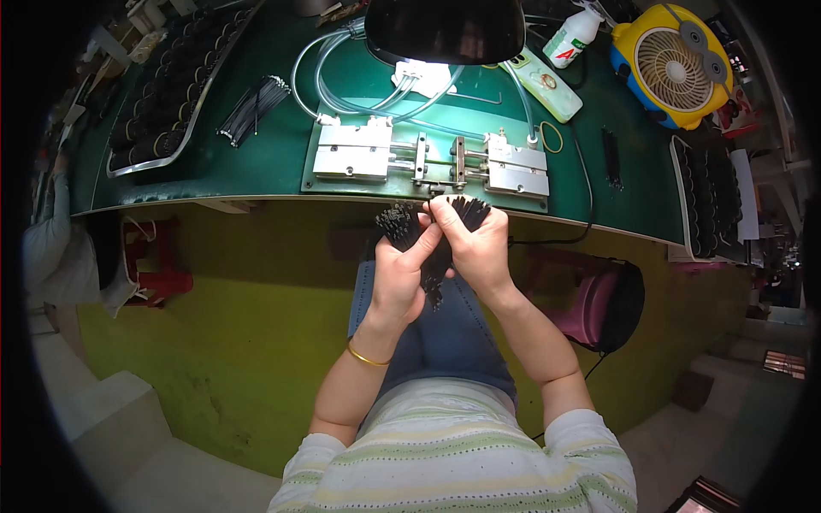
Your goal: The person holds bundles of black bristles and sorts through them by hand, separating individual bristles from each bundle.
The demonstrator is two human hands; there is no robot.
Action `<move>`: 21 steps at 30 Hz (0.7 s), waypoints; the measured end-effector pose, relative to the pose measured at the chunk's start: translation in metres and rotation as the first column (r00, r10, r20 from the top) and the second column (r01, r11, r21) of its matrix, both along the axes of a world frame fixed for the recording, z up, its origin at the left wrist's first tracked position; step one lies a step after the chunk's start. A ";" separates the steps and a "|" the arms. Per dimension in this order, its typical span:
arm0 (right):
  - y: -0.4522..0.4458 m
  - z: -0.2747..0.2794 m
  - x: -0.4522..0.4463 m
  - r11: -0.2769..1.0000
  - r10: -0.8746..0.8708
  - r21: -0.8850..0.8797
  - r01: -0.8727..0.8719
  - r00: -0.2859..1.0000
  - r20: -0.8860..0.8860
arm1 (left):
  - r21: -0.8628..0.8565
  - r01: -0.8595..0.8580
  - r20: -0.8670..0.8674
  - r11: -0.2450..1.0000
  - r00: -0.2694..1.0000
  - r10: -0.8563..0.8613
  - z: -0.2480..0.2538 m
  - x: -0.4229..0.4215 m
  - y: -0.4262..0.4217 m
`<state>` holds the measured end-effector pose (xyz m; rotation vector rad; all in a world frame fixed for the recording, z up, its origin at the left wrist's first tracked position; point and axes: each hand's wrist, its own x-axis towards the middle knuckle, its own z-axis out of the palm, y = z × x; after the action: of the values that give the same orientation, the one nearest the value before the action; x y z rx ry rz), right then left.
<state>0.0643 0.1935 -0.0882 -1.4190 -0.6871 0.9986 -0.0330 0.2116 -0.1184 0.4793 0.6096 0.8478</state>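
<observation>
Just off the table's near edge, above my lap, both hands are closed on thin black rod-like strands with pale ends. My left hand (398, 278) grips a thick bundle of black strands (397, 219), its ends fanning up and to the left. Close against it, my right hand (479, 250) is wrapped round another part of the strands (471, 208). Whether this is one split bundle or two I cannot tell. Lower ends (435, 294) stick out beneath the hands. Beyond them stands a metal fixture with two silver cylinder blocks (352, 154) facing each other across small clamp jaws (440, 162).
On the green table (222, 175) lie a loose black bundle (255, 109), a phone (547, 88), a white bottle (573, 38) and a yellow fan (671, 67). Trays of black parts (171, 94) stand left and right. A lamp (445, 30) overhangs the fixture. Another person's sleeve (51, 235) shows left.
</observation>
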 end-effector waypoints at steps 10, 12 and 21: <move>0.005 0.003 0.001 0.995 -0.044 -0.088 0.044 0.999 0.003 | -0.038 -0.045 0.048 0.998 0.998 0.047 -0.003 0.002 -0.004; 0.005 0.002 0.000 0.994 -0.065 -0.090 0.064 0.998 0.000 | -0.027 -0.043 0.037 0.999 0.998 0.044 -0.002 0.002 -0.004; 0.007 0.002 0.003 0.991 -0.063 -0.125 0.056 0.997 -0.054 | -0.004 -0.029 0.001 1.000 1.000 0.029 -0.003 0.003 -0.002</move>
<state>0.0677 0.2006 -0.0865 -1.5036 -0.5455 1.0460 -0.0303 0.2097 -0.1210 0.4667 0.6182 0.8743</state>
